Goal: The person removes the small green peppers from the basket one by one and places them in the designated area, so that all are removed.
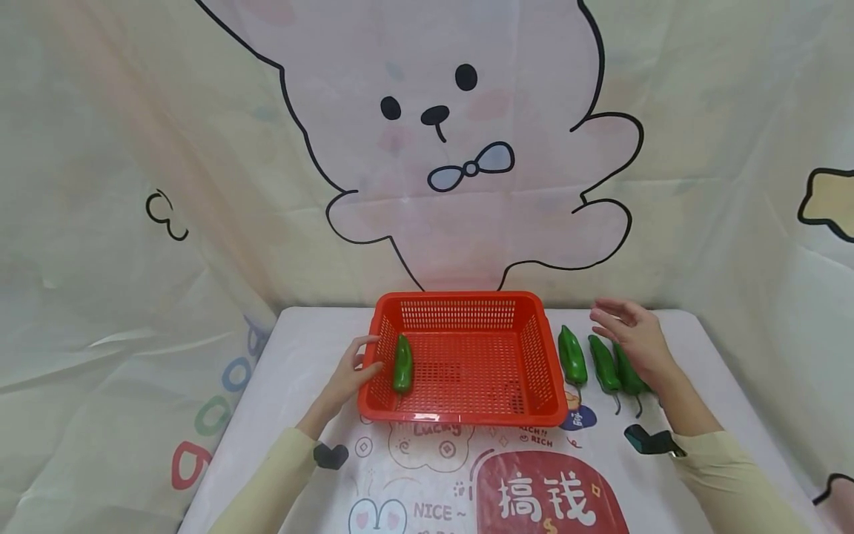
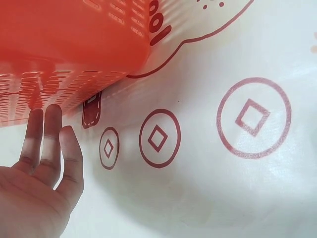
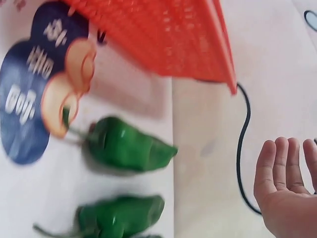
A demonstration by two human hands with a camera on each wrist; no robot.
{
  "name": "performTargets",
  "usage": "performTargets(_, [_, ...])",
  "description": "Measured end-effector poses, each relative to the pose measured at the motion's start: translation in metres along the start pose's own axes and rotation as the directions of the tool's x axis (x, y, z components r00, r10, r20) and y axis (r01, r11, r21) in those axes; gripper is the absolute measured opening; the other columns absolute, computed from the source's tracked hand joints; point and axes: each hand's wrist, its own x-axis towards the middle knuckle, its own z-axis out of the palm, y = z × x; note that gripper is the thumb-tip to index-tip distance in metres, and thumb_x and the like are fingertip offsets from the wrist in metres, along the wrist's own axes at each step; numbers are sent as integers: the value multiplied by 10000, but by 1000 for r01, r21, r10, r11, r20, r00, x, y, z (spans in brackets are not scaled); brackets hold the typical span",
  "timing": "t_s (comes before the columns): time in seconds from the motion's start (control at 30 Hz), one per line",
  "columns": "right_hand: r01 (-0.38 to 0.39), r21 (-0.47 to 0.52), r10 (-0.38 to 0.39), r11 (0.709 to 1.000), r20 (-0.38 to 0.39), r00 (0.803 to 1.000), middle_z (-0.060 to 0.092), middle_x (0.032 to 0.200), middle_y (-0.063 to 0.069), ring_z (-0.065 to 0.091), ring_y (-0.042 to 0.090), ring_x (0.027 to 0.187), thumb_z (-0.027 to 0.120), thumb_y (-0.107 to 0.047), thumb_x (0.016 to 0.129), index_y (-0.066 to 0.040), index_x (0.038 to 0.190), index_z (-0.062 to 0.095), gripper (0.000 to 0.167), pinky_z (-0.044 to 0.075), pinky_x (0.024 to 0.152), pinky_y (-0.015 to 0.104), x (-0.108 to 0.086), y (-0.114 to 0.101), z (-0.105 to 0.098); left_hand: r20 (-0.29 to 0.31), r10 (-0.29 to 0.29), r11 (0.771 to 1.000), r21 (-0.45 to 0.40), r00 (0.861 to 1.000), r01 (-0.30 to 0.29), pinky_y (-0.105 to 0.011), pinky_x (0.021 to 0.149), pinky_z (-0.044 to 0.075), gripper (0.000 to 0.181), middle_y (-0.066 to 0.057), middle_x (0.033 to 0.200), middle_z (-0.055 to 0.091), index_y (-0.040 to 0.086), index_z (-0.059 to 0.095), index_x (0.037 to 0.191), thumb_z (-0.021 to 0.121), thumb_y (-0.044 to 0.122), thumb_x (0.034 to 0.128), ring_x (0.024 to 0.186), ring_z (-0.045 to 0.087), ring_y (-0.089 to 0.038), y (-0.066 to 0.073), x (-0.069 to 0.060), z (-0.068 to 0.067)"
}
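A red plastic basket with slotted walls stands on the table. One green pepper lies inside it near the left wall. My left hand is at the basket's left side, its fairly straight fingers touching or very near the outer wall. To the right of the basket, three green peppers lie on the table: one beside the basket, a middle one, and one partly hidden by my right hand. That hand is raised above them, fingers extended and holding nothing.
The table has a white printed cover with red and blue drawings. Behind it hangs a cloth with a large cartoon bear, and more cloth closes off the sides.
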Motion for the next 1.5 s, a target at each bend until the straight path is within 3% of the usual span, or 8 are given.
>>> performTargets(0.13, [-1,100,-3,995,43,999,619,1191,25,640,95,1047,672,-210,1001,-84,1298,566,340,552,840,232,2,-10,24,-3,-4,1000,0,1000,4,-459,846,582,571,-118,1404,513,262,447,1453,705,128,962,1206,563,-330,1,-1,0])
performTargets(0.37, [-12,108,0,994,110,994,640,1229,30,639,216,1115,647,-259,1016,-76,1332,548,378,543,915,336,3,-16,60,4,-12,1000,-9,1000,12,-461,859,577,566,-120,1389,524,275,447,1452,696,120,967,1198,570,-328,3,-3,0])
performTargets(0.5, [-4,155,-18,988,139,990,653,1203,53,640,239,1111,628,-220,1030,-7,1337,531,386,542,932,392,8,-20,77,14,-6,1000,-20,1000,6,-464,867,573,557,-135,1394,519,258,445,1458,682,110,975,1203,569,-335,4,-3,0])
performTargets(0.7, [-13,212,-25,977,176,984,582,1285,160,628,200,1103,625,-204,1033,94,1400,457,502,541,943,391,13,-26,106,20,6,999,-36,1000,-5,-499,865,569,565,-173,1385,516,211,424,1476,669,91,980,1192,574,-369,4,-2,1])
performTargets(1.0, [-54,256,-5,965,227,974,499,1345,285,562,371,1175,632,-182,1029,86,1393,465,482,537,950,407,22,-26,149,17,12,999,-30,1000,-11,-470,843,582,556,-191,1377,516,207,419,1479,645,86,985,1175,587,-365,4,-3,1])
performTargets(1.2, [-100,290,28,952,244,969,515,1316,301,584,357,1148,660,-183,1013,80,1385,477,492,532,957,438,22,-21,174,20,6,999,-35,1000,-5,-466,846,581,544,-186,1358,522,222,428,1466,648,88,987,1170,594,-371,4,-2,0])
performTargets(1.33, [-134,313,56,940,247,967,568,1276,240,556,414,1184,675,-177,1003,83,1390,482,504,502,988,502,21,-19,189,15,0,999,-35,1000,0,-453,847,582,556,-150,1376,520,250,439,1463,668,104,979,1179,584,-344,4,-2,1])
performTargets(1.5, [-157,314,73,936,264,962,543,1304,278,610,314,1111,673,-179,1005,64,1378,504,477,467,1013,549,21,-15,203,15,7,999,-34,1000,-7,-466,856,578,557,-166,1382,513,231,435,1468,673,113,979,1185,574,-354,7,-5,2])
